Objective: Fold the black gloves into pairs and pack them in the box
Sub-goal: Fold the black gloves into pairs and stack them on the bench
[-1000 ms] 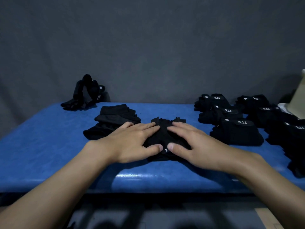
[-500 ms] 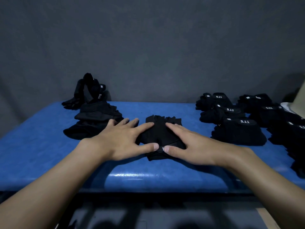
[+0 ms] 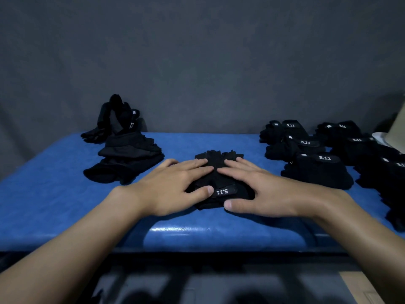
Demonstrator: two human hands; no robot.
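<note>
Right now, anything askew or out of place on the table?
Mildly. The loose gloves at the far left corner lie in an untidy heap, one sticking up, unlike the folded pairs in rows on the right. The pair under the left hand and right hand shows its 5.11 label upside down compared with those.

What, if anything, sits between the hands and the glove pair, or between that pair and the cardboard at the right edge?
Nothing separates them: the left hand and right hand rest flat on the glove pair. Rows of folded pairs lie between it and the cardboard.
</note>
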